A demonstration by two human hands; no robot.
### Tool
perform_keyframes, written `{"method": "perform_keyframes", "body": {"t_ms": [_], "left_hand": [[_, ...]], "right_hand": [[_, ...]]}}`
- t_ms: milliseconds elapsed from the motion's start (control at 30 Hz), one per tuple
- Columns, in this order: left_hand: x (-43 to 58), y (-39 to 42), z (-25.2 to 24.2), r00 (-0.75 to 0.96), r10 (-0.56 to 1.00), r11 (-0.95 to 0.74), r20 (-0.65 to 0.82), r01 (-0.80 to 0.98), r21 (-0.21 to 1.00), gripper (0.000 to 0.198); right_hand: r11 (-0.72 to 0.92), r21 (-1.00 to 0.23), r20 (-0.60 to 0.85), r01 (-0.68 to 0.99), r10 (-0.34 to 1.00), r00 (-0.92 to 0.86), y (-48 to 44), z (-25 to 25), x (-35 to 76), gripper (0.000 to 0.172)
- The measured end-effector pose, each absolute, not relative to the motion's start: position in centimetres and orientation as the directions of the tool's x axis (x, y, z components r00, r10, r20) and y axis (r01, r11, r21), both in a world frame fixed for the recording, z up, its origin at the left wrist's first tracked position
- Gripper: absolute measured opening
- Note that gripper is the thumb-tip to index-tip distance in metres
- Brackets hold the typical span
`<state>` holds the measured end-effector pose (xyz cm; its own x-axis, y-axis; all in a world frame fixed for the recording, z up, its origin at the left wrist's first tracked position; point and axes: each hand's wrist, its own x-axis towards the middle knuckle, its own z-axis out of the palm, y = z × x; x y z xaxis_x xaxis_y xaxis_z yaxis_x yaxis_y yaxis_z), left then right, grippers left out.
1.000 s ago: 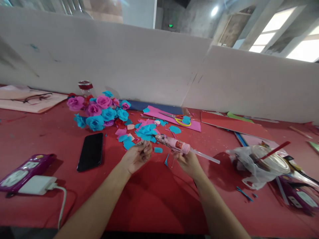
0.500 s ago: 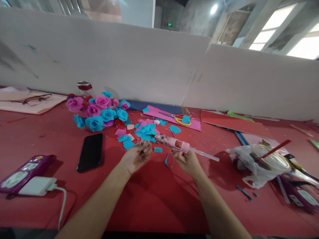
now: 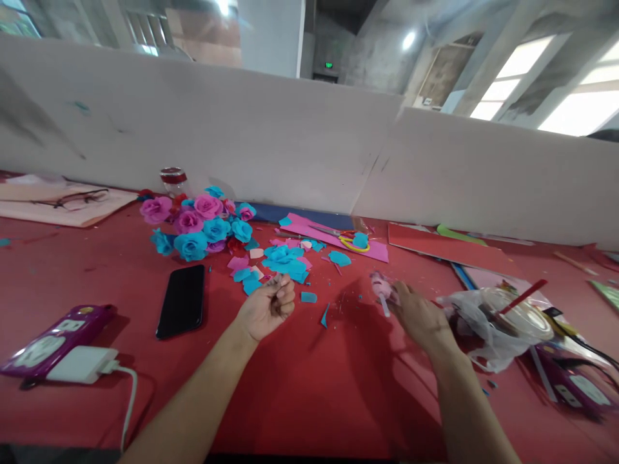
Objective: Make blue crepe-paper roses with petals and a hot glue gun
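My left hand point(image 3: 267, 308) hovers over the red table point(image 3: 300, 380) with its fingers curled in a pinch on a small piece I cannot make out. My right hand point(image 3: 422, 317) is closed around a pink glue gun point(image 3: 381, 287), held low over the table to the right, its clear glue stick pointing back toward me. Blue and pink paper scraps point(image 3: 283, 258) lie just beyond my left hand. A heap of pink and blue paper roses point(image 3: 198, 222) sits further back to the left.
A black phone point(image 3: 182, 300) lies left of my left hand. A purple power strip point(image 3: 48, 338) with a white charger sits at the near left. Scissors point(image 3: 345, 238) rest on pink paper behind. A plastic bag with a lidded cup point(image 3: 503, 319) stands right. White partition boards point(image 3: 290, 142) back the table.
My right hand has carried the glue gun to the right and lower, away from my left hand. The left hand has kept its pinch in place. The view has shifted slightly.
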<state>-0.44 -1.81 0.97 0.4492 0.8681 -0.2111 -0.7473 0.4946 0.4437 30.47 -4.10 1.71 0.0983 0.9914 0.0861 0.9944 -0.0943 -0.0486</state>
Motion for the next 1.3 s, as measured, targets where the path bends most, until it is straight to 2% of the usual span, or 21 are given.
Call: {"method": "perform_keyframes", "body": {"t_ms": [100, 167, 233, 300, 367, 433, 533, 667, 767, 933, 1067, 1167, 1300], "left_hand": [[-0.5, -2.0, 1.0, 0.492, 0.849, 0.525, -0.192, -0.740, 0.421, 0.030], [-0.6, -2.1, 0.9, 0.517, 0.838, 0.538, -0.173, -0.735, 0.412, 0.030], [-0.6, -2.3, 0.8, 0.533, 0.832, 0.545, -0.154, -0.734, 0.405, 0.029], [-0.5, -2.5, 0.9, 0.549, 0.825, 0.553, -0.134, -0.736, 0.390, 0.029], [-0.3, -2.7, 0.9, 0.564, 0.816, 0.566, -0.129, -0.734, 0.376, 0.028], [0.0, -2.8, 0.9, 0.563, 0.813, 0.574, -0.150, -0.729, 0.372, 0.026], [0.4, -2.9, 0.8, 0.545, 0.816, 0.575, -0.194, -0.727, 0.376, 0.024], [0.6, -3.1, 0.5, 0.562, 0.803, 0.592, -0.197, -0.718, 0.366, 0.023], [0.6, -3.2, 0.5, 0.599, 0.782, 0.615, -0.171, -0.698, 0.367, 0.021], [0.7, -3.3, 0.8, 0.594, 0.780, 0.616, -0.195, -0.677, 0.403, 0.021], [0.6, -3.2, 0.9, 0.571, 0.796, 0.596, -0.201, -0.679, 0.429, 0.022], [0.5, -3.1, 1.0, 0.556, 0.802, 0.590, -0.218, -0.683, 0.430, 0.024], [0.1, -2.9, 1.2, 0.535, 0.825, 0.555, -0.183, -0.704, 0.443, 0.025]], "right_hand": [[-0.156, 0.165, 0.084, 0.974, 0.986, 0.143, -4.8, 0.8, 33.5, 0.022], [-0.187, 0.167, 0.181, 0.968, 0.971, 0.156, -5.2, 0.8, 33.2, 0.022], [-0.134, 0.026, 0.340, 0.991, 0.933, 0.117, -5.3, 1.7, 30.6, 0.028], [0.115, -0.243, 0.483, 0.963, 0.875, 0.017, -5.0, 2.8, 26.1, 0.025], [0.359, -0.528, 0.566, 0.769, 0.824, 0.004, -4.3, 3.7, 20.9, 0.016], [0.425, -0.733, 0.547, 0.531, 0.833, 0.089, -3.6, 4.0, 16.5, 0.016], [0.398, -0.867, 0.456, 0.301, 0.876, 0.156, -2.9, 3.4, 13.0, 0.020], [0.356, -0.929, 0.369, 0.105, 0.914, 0.168, -2.9, 2.3, 12.9, 0.022], [0.248, -0.966, 0.237, -0.072, 0.962, 0.136, -3.1, 2.1, 13.2, 0.026], [0.135, -0.959, 0.113, -0.248, 0.988, 0.101, -3.4, 2.6, 12.7, 0.027], [0.159, -0.958, 0.133, -0.240, 0.984, 0.121, -3.7, 3.0, 12.8, 0.026], [0.218, -0.959, 0.185, -0.179, 0.966, 0.183, -3.1, 2.9, 14.0, 0.020], [0.209, -0.976, 0.216, 0.059, 0.923, 0.319, -1.2, 1.9, 17.2, 0.011]]}}
